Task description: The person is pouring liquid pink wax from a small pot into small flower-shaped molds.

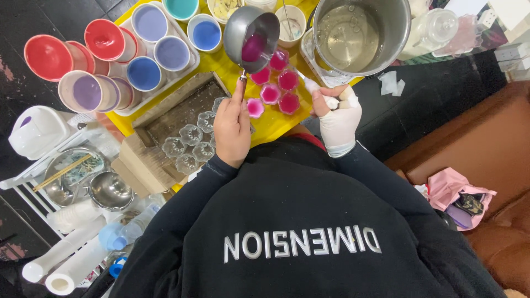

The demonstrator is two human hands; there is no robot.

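My bare left hand (pixel 232 124) grips the thin handle of a small metal saucepan (pixel 251 38). The pan holds magenta liquid and is tilted over a cluster of small flower-shaped moulds (pixel 279 83) filled with pink liquid on the yellow table (pixel 221 66). My right hand (pixel 338 118), in a white glove, is closed on a small white stick-like thing (pixel 312 87) just right of the filled moulds. Several empty clear flower moulds (pixel 190 143) lie left of my left hand, by a brown tray (pixel 176 107).
A large steel pot (pixel 356 36) of clear liquid stands at the far right of the table. Cups of red, purple and blue (pixel 143 72) fill the far left. Metal bowls (pixel 110 190) and white rolls (pixel 72 256) sit lower left. A pink bag (pixel 452 190) lies on a brown seat.
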